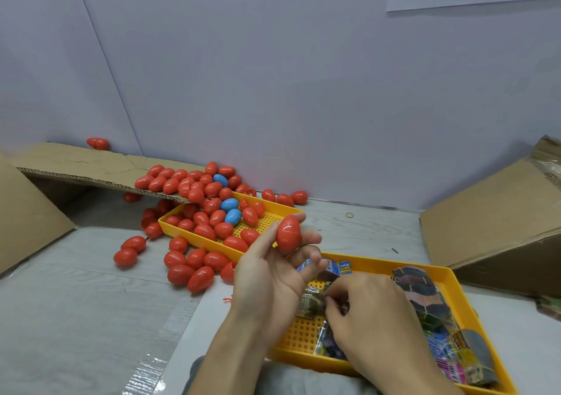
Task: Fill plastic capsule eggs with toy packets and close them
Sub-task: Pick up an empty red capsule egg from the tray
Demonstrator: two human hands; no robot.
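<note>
My left hand (273,270) pinches a closed red egg (288,232) at its fingertips above the near tray (455,285); my right hand (370,312) pinches a crinkly toy packet (311,302); egg looks light, stiff, slick, so grip across its widest part; packet soft, take an edge.

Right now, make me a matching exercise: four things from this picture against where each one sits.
Things:
1. red egg
2. toy packet
3. rubber band
4. blue eggs

Places:
A. in the far yellow tray
B. bare on the table
C. held up in the left hand
D. pinched by the right hand over the near yellow tray

Pairs: 1-C, 2-D, 3-B, 4-A
</note>
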